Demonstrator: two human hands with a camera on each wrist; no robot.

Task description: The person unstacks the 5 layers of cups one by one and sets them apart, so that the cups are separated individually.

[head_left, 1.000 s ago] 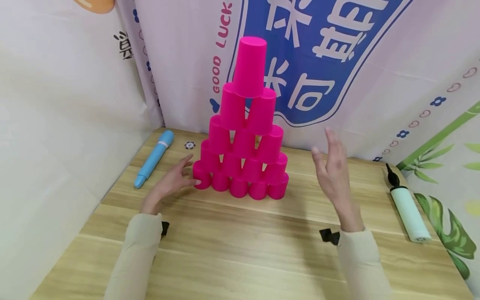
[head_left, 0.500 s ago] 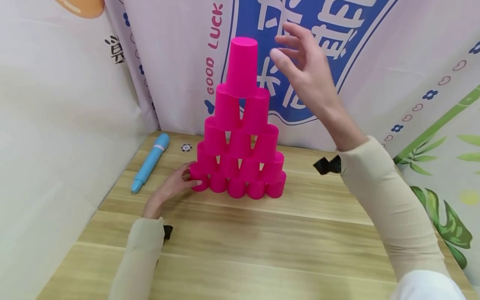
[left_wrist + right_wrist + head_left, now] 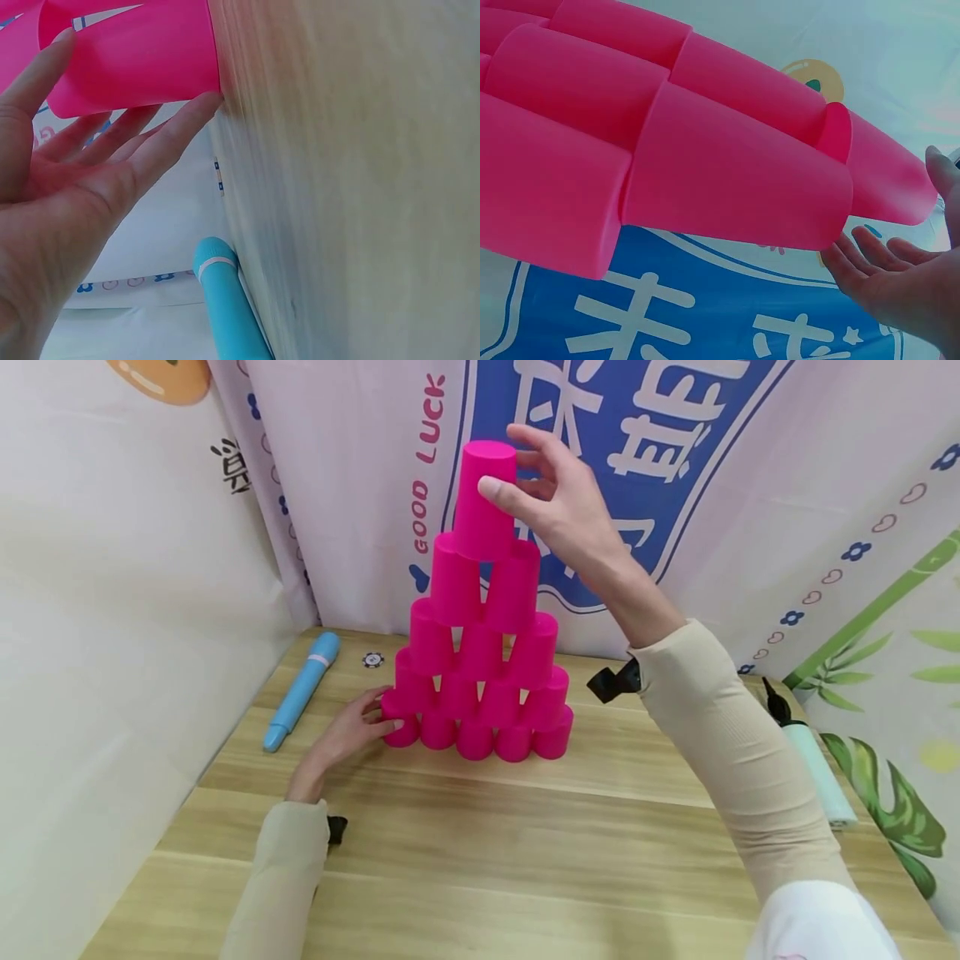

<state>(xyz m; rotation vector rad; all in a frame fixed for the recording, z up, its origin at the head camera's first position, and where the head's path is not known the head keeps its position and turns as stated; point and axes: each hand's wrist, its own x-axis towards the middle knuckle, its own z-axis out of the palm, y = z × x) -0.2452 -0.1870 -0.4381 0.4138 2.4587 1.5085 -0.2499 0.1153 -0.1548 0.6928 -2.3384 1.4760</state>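
Note:
Pink upside-down cups are stacked in a pyramid on the wooden table, narrowing to a single top cup (image 3: 480, 522). My right hand (image 3: 562, 510) is up beside that cup, its thumb in front of it and its fingers reaching along the right and far side. In the right wrist view those fingers (image 3: 840, 262) are spread, with space between palm and cup. Down at the pyramid's left end, my left hand (image 3: 348, 735) lies against the bottom corner cup (image 3: 402, 739). Its thumb is at the front, and the left wrist view shows its fairly straight fingers (image 3: 176, 135) along that cup (image 3: 142, 64).
A blue cylinder with a white band (image 3: 302, 693) and a small poker chip (image 3: 372, 660) lie left on the table (image 3: 487, 860). At right, a pale green hand pump (image 3: 821, 772) is partly behind the right sleeve. Printed cloth (image 3: 360, 510) hangs close behind the pyramid.
My right hand has risen from beside the pyramid's right, then moved left to the top cup. The left hand has come slightly further around the bottom corner cup. The stack stands as before.

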